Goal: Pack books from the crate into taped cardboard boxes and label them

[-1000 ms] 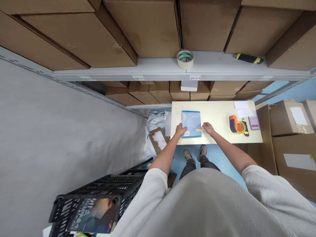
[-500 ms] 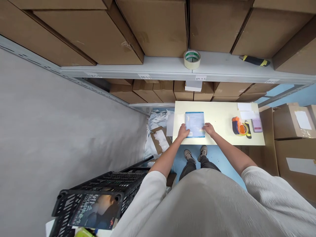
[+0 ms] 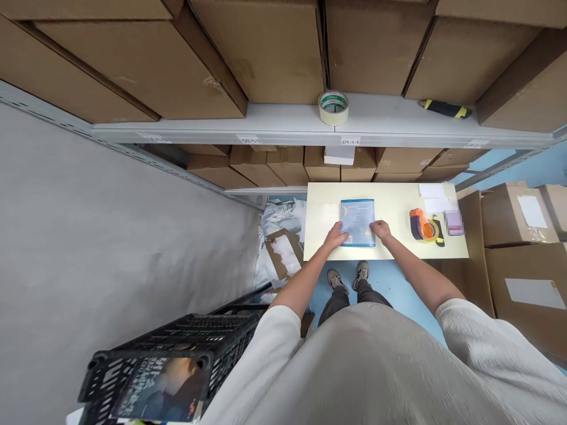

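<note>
The blue book (image 3: 358, 215) was at 9 o'clock on the table (image 3: 398, 198), its edges in 2 nearly closed grips: left hand (image 3: 335, 236) at 8 o'clock, right hand (image 3: 381, 229) at 3. An orange tape dispenser (image 3: 418, 222) lay farther off at 3 o'clock.

We count two hands, a left hand (image 3: 335, 237) and a right hand (image 3: 380, 230), and one book (image 3: 358, 221). We see one table (image 3: 316, 203), one tape dispenser (image 3: 415, 223) and two rolls of tape, a pale roll (image 3: 333, 115) and a yellow roll (image 3: 429, 231). There are two knives, one a shelf knife (image 3: 447, 109), the other a table knife (image 3: 438, 229). We find four tags (image 3: 351, 140) along one shelf edge (image 3: 292, 139), two shoes (image 3: 362, 270), one crate (image 3: 204, 348) and one magazine (image 3: 162, 389). Boxes (image 3: 266, 53) number more than a dozen; overlaps keep us from an exact count.
</note>
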Action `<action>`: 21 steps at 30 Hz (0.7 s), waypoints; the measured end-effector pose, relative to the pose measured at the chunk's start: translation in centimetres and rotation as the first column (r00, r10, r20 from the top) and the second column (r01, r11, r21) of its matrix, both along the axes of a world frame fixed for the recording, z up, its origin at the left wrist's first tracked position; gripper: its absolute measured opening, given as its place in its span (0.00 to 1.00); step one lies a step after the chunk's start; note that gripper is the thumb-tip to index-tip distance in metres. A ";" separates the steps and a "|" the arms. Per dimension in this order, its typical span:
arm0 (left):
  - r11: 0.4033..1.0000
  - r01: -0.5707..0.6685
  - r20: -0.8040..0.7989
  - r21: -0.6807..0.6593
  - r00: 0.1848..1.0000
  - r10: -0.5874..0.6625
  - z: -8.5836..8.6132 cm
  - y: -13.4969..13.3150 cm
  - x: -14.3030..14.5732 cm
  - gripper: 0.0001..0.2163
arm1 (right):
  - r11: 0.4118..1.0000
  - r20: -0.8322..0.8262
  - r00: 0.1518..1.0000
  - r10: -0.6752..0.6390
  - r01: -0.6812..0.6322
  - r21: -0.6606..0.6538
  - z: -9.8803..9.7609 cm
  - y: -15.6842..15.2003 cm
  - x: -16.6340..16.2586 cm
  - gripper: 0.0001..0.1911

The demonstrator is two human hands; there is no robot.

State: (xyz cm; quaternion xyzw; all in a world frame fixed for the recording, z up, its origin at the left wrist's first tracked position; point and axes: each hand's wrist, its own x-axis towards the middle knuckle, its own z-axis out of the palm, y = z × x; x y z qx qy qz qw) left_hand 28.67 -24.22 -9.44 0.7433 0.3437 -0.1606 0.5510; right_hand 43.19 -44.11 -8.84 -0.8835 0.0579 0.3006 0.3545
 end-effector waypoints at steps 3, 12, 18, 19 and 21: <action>0.996 0.035 0.028 -0.079 0.999 -0.033 -0.4 -1.8 1.6 0.35 | 0.998 0.048 0.997 -0.064 0.065 -0.015 1.0 -1.5 1.6 0.08; 0.998 0.062 0.169 0.025 0.983 -0.065 0.8 -4.1 3.1 0.28 | 0.993 0.104 0.988 -0.118 0.116 0.032 3.9 -3.4 3.4 0.10; 1.000 0.007 0.260 -0.002 0.966 -0.006 4.0 -2.8 3.2 0.20 | 0.994 0.142 0.984 -0.104 0.097 0.055 5.5 -1.1 2.0 0.08; 1.000 0.003 0.259 -0.028 0.966 0.005 4.4 -2.8 3.3 0.20 | 0.994 0.152 0.983 -0.100 0.093 0.050 5.8 -0.9 1.8 0.07; 0.997 -0.017 0.267 -0.073 0.963 0.036 5.0 -3.1 3.4 0.18 | 0.996 0.176 0.981 -0.080 0.073 0.050 6.5 -0.4 1.5 0.07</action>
